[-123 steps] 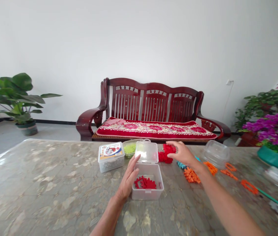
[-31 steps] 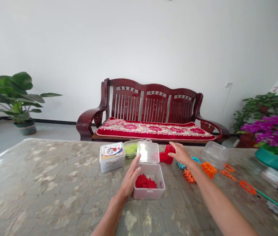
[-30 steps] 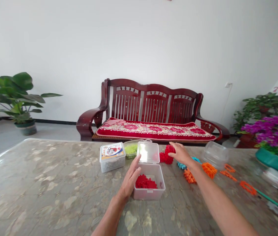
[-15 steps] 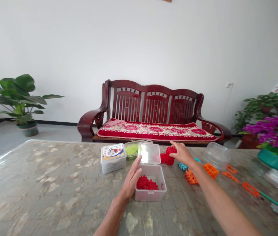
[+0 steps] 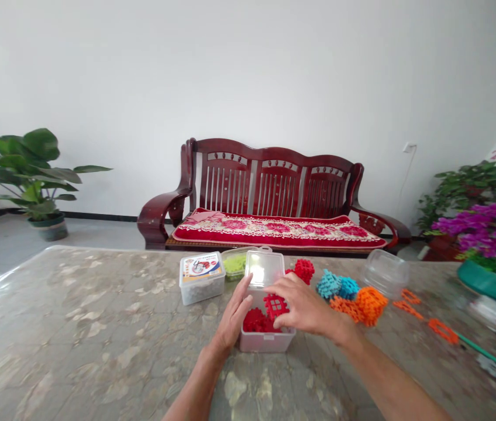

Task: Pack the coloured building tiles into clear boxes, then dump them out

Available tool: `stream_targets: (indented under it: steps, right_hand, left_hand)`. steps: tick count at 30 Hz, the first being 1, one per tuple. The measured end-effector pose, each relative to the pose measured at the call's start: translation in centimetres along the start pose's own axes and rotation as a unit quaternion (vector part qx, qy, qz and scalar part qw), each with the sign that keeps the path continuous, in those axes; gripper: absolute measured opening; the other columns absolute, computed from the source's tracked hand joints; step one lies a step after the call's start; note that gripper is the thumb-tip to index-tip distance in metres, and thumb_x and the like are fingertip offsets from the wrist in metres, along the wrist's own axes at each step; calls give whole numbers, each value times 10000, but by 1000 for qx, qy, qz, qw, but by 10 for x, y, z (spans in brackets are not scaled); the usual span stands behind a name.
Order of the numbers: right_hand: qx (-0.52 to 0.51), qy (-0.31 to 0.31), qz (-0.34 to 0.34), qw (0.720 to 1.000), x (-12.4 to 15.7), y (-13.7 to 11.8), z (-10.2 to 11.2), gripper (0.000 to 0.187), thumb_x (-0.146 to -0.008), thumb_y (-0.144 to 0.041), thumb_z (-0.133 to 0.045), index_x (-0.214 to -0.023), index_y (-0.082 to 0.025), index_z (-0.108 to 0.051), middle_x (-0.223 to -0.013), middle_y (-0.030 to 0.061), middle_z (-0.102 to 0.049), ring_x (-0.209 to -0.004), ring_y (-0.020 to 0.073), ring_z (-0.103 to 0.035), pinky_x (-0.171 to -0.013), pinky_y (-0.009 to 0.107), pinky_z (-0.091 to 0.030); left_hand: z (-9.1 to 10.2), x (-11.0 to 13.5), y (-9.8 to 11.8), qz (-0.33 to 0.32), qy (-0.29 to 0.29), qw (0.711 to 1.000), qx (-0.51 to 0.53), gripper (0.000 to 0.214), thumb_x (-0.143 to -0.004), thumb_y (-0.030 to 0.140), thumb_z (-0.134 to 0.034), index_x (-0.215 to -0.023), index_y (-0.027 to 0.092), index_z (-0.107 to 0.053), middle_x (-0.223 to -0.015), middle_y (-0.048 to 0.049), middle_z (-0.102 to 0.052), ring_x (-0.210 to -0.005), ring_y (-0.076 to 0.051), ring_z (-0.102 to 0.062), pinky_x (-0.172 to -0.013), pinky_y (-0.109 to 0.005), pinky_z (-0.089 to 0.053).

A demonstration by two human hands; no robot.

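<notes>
A clear plastic box (image 5: 267, 343) with its hinged lid (image 5: 264, 267) tipped back stands in front of me. Red interlocking pieces (image 5: 254, 321) lie inside it. My left hand (image 5: 234, 313) rests along the box's left side, fingers stretched out. Over the box, my right hand (image 5: 303, 301) grips a red block cluster (image 5: 276, 306) built of square grid pieces, between thumb and fingers. Behind that hand, another red cluster (image 5: 305, 270) sits on the table beside the lid.
Left of the box stands a lidded box with a label (image 5: 203, 278), with a container of green pieces (image 5: 236, 264) behind. To the right are blue clusters (image 5: 338, 285), orange clusters (image 5: 371, 305), a clear empty container (image 5: 386, 273), orange links (image 5: 443, 331) and a flower pot (image 5: 491, 283).
My right hand has come from the red clusters behind the box to above the box, carrying one red cluster. My left hand stays at the box's left side.
</notes>
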State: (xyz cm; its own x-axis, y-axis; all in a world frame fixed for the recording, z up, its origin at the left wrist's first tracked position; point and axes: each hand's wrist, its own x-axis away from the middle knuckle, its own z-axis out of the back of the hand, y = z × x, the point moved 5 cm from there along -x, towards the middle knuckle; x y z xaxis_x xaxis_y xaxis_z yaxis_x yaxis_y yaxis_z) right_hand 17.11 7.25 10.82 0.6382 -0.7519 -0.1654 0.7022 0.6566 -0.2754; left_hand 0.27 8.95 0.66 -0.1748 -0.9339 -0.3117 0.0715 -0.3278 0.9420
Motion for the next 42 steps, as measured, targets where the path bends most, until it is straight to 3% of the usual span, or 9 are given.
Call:
stream_targets:
  steps: [5,11,15,19,22,25,31,38,42]
  right_hand:
    - [-15,-15,10,1000,1,1,-6,691,-630,-329,-839,-1284,-270,-622,-1121,52,-668,-1108,260,-492,-957,373,-430]
    - [-51,60,-11,997,9,15,-1,417,-735,-199,-724,-1143,-283,-701,-1067,39,-700,-1083,235,-539,-970,386,-438]
    - [-34,149,-75,985,12,57,9,299,-802,-188,-619,-1078,-250,-713,-1068,50,-713,-1054,233,-582,-970,413,-445]
    - [10,219,-179,959,13,120,19,382,-787,-209,-590,-1159,-216,-675,-1178,77,-690,-1114,250,-588,-1036,445,-406]
    - [40,204,-197,958,7,153,18,501,-765,-234,-608,-1264,-185,-614,-1296,106,-632,-1205,264,-549,-1077,454,-365]
    - [71,159,-196,965,-1,170,12,611,-747,-286,-645,-1332,-132,-560,-1398,149,-549,-1297,289,-471,-1103,456,-330]
    - [83,95,-211,969,-8,183,0,607,-729,-310,-689,-1312,-172,-589,-1345,123,-599,-1287,319,-464,-1071,465,-344]
    - [78,117,-216,966,-3,177,6,581,-707,-286,-719,-1270,-182,-620,-1223,106,-662,-1169,282,-537,-1016,414,-394]
    - [48,171,-199,964,-1,149,22,577,-696,-309,-739,-1249,-187,-629,-1202,93,-672,-1112,277,-552,-989,416,-416]
  left_hand:
    - [-1,0,0,-2,-4,1000,-3,606,-946,467,-418,-1493,212,-363,-1598,-42,-291,-1490,-236,-193,-1233,-424,-109]
    - [-1,0,1,-1,-7,1000,-7,599,-952,459,-409,-1498,218,-354,-1602,-37,-281,-1492,-233,-184,-1233,-416,-106]
    - [-1,0,2,4,-8,1000,-5,594,-954,459,-411,-1499,230,-353,-1604,-31,-276,-1493,-233,-178,-1232,-414,-106]
    - [-1,0,2,-1,-5,1000,0,587,-957,444,-414,-1499,227,-353,-1601,-32,-285,-1491,-226,-187,-1233,-408,-99]
    - [-1,0,1,-4,-4,1000,3,583,-957,438,-416,-1497,227,-357,-1600,-31,-289,-1490,-220,-191,-1233,-394,-97]
    - [-1,0,2,2,-6,1000,1,588,-953,440,-417,-1497,223,-358,-1602,-34,-283,-1492,-222,-183,-1233,-399,-94]
    - [0,0,1,0,-6,1000,-4,585,-953,425,-421,-1499,225,-353,-1604,-34,-273,-1493,-234,-180,-1232,-425,-102]
    - [0,0,3,-2,-6,1000,-1,588,-947,429,-433,-1494,223,-366,-1600,-39,-284,-1490,-238,-191,-1231,-433,-109]
    - [0,1,5,3,-8,1000,3,581,-948,434,-437,-1492,241,-369,-1600,-28,-285,-1492,-233,-186,-1232,-425,-106]
